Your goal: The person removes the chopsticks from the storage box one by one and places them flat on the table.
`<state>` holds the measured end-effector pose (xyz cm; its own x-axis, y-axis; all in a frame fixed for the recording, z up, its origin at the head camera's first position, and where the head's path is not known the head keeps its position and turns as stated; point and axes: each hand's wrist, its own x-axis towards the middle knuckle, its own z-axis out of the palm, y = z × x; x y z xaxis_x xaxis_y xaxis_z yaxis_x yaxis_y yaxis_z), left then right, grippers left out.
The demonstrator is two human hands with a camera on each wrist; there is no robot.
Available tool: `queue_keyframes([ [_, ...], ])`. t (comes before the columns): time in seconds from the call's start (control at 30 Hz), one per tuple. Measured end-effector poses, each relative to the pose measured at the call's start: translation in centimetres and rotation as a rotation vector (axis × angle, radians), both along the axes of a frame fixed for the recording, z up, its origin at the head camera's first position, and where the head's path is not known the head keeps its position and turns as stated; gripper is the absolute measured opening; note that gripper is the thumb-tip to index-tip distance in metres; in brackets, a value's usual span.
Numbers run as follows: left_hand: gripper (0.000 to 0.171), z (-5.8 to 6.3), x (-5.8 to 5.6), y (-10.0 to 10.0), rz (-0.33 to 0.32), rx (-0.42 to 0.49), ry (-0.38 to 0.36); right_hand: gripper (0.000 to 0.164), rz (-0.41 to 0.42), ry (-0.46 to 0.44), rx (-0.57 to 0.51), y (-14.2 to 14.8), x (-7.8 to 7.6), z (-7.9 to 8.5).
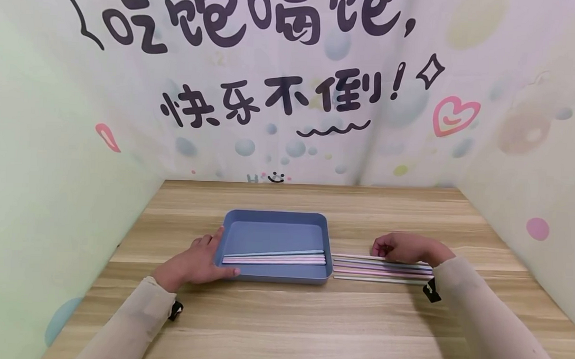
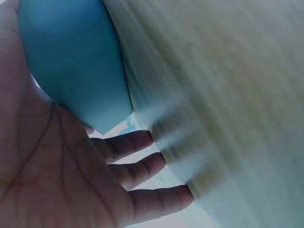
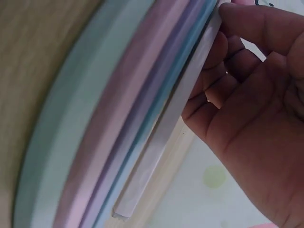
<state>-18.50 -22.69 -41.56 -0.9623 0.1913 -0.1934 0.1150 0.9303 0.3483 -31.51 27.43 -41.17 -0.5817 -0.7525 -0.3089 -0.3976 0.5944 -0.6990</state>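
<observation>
My left hand (image 1: 196, 263) rests at the near left corner of a shallow blue tray (image 1: 276, 217). Its thumb lies over the front rim, while the other fingers reach along the left wall; in the left wrist view several straight fingertips touch the tabletop. Inside the tray lies a small bundle of thin blue, white and pink sticks (image 1: 275, 259). Right of it, my right hand (image 1: 406, 248) pinches a white stick (image 3: 161, 128) between thumb and fingertips. Beside that stick lie purple, pink, blue and pale green sticks (image 3: 80, 137), side by side on the table.
The wood-grain table (image 1: 282, 322) runs back to a printed cloth wall (image 1: 279, 153) with large dark characters. Pale side walls (image 1: 530, 182) stand to the left and right. The tray's right wall stands right by the left ends of the loose sticks.
</observation>
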Motion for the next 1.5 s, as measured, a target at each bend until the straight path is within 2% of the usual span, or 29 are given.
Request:
queue_keyframes([
  [0.57,0.121,0.1,0.3,0.1,-0.002,0.002,0.017,0.027,-0.006,-0.001,0.005,-0.3,0.0,0.1],
  [0.67,0.121,0.1,0.3,0.1,-0.003,0.004,0.019,0.027,-0.007,0.032,0.015,-0.5,0.0,0.3],
  [0.9,0.121,0.0,0.3,0.1,0.003,0.002,0.008,0.021,0.005,0.208,0.068,-1.5,-0.1,1.3],
  [1.2,0.122,-0.2,0.0,0.0,0.009,-0.008,0.009,0.014,0.006,0.231,0.097,-4.1,-0.5,2.9],
  [1.33,0.122,-0.3,0.0,0.0,0.009,-0.012,0.011,0.014,0.023,0.274,0.102,-5.4,-0.8,3.4],
  [1.5,0.122,-0.1,0.0,0.0,0.004,-0.007,0.012,0.015,0.034,0.273,0.087,-7.2,-1.1,4.0],
])
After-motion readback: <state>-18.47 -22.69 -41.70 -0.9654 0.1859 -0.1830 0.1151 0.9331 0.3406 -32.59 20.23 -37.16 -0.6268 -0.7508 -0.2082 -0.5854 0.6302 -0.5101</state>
